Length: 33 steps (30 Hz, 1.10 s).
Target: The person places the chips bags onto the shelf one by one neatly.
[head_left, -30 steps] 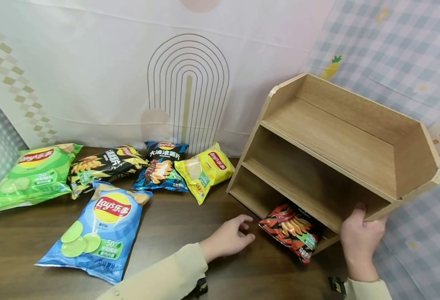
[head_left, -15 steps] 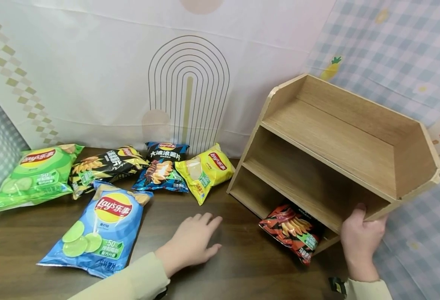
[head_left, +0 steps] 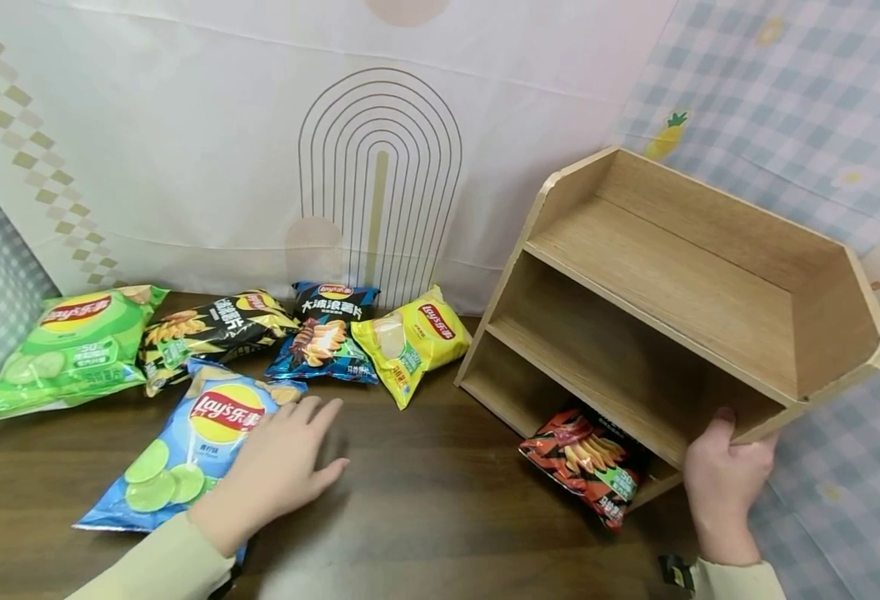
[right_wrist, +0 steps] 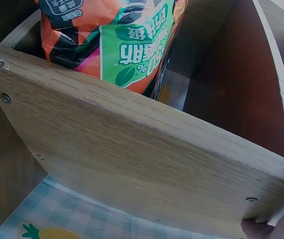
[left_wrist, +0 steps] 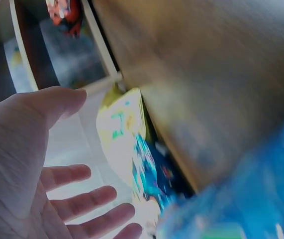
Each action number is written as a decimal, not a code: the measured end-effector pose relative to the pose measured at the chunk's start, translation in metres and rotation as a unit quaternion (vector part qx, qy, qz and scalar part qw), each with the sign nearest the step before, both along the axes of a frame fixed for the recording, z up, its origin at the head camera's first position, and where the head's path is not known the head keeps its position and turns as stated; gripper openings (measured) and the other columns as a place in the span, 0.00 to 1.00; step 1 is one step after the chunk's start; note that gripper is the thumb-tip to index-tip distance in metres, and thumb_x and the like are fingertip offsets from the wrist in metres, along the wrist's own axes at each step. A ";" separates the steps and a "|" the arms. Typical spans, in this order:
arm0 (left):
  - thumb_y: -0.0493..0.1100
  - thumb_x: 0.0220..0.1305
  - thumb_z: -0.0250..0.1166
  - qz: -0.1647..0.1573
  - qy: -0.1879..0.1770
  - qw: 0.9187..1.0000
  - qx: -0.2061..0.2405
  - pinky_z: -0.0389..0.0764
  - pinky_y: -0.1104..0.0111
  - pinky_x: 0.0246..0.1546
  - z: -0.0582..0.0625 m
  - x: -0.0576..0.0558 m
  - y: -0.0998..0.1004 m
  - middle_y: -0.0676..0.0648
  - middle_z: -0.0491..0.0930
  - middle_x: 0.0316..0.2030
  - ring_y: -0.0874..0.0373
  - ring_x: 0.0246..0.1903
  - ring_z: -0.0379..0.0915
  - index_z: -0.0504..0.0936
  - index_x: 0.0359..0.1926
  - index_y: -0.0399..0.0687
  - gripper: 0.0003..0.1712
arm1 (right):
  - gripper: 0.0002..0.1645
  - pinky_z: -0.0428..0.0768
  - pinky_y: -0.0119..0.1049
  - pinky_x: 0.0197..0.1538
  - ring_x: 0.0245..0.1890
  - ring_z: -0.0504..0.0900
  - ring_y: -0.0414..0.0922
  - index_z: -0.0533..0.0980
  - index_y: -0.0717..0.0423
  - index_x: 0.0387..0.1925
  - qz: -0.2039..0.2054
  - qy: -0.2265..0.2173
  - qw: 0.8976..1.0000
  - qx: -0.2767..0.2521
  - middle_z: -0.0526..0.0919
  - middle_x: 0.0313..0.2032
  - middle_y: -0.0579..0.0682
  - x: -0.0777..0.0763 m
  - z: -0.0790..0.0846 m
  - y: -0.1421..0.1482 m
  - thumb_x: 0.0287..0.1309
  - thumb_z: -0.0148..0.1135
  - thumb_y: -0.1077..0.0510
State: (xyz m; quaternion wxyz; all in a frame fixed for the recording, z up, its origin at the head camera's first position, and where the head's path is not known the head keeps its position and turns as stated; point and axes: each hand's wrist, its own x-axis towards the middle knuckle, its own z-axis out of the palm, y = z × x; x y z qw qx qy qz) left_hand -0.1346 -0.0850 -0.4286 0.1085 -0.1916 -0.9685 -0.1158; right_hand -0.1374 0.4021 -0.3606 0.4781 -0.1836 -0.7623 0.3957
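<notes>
Likely steadying tan wooden tiered shelf (head_left: pixel 672 325), pinching side at lower right with right hand (head_left: pixel 727 479); holding splay-fingered left hand (head_left: pixel 278 462) over glossy blue bag (head_left: pixel 185 458), lower left.

The partly hidden light-blue Lay's bag (head_left: pixel 188 458) seems to lie flat, left of the upright wooden shelf (head_left: pixel 665 279).

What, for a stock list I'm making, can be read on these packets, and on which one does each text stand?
"Lay's乐事": green bag, large blue bag, dark blue bag, yellow bag.
"大波浪薯片": dark blue bag.
"50": green bag.
"50%": red bag, upside down in the right wrist view.
Unclear: black-and-gold bag, tilted, blurred lettering; other small print.
Mostly hidden by the left hand: large blue bag's green label.
</notes>
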 end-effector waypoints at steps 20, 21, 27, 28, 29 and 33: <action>0.81 0.45 0.60 0.159 -0.016 0.987 0.026 0.61 0.33 0.44 0.010 0.008 -0.087 0.29 0.66 0.56 0.27 0.51 0.60 0.67 0.65 0.39 0.60 | 0.28 0.65 0.29 0.61 0.56 0.72 0.46 0.67 0.54 0.65 0.000 -0.002 1.000 0.005 0.75 0.57 0.63 0.000 0.000 -0.001 0.64 0.49 0.57; 0.81 0.44 0.61 0.165 -0.021 0.986 0.029 0.61 0.32 0.44 0.009 0.008 -0.090 0.28 0.66 0.56 0.27 0.51 0.59 0.66 0.65 0.39 0.61 | 0.28 0.64 0.29 0.61 0.56 0.72 0.45 0.67 0.54 0.65 0.001 -0.001 1.000 0.006 0.75 0.57 0.62 0.000 0.000 -0.001 0.64 0.49 0.58; 0.85 0.44 0.55 0.185 -0.060 0.980 0.036 0.62 0.30 0.40 0.002 0.008 -0.104 0.24 0.62 0.56 0.23 0.50 0.57 0.58 0.70 0.37 0.68 | 0.28 0.63 0.26 0.60 0.56 0.71 0.43 0.66 0.52 0.66 0.008 0.002 1.000 0.006 0.75 0.58 0.61 0.000 0.001 0.000 0.64 0.49 0.58; 0.86 0.43 0.54 0.188 -0.069 0.979 0.038 0.62 0.30 0.39 0.001 0.008 -0.106 0.23 0.61 0.56 0.22 0.50 0.56 0.57 0.70 0.37 0.69 | 0.28 0.63 0.26 0.60 0.56 0.71 0.43 0.66 0.52 0.66 0.008 0.003 1.000 0.004 0.75 0.58 0.61 0.000 0.001 0.000 0.63 0.49 0.58; 0.86 0.43 0.53 0.190 -0.079 0.978 0.040 0.62 0.30 0.38 -0.001 0.008 -0.108 0.22 0.61 0.56 0.22 0.50 0.57 0.56 0.71 0.36 0.70 | 0.28 0.63 0.26 0.60 0.57 0.71 0.43 0.66 0.52 0.66 0.008 0.002 1.000 0.004 0.75 0.58 0.61 0.000 0.001 0.000 0.64 0.49 0.59; 0.86 0.43 0.53 0.190 -0.130 0.971 0.057 0.67 0.30 0.33 -0.006 0.008 -0.116 0.20 0.58 0.56 0.21 0.48 0.57 0.49 0.73 0.37 0.72 | 0.28 0.63 0.25 0.61 0.57 0.71 0.43 0.66 0.53 0.66 0.008 0.000 1.000 0.002 0.75 0.58 0.61 0.000 0.000 -0.001 0.64 0.49 0.58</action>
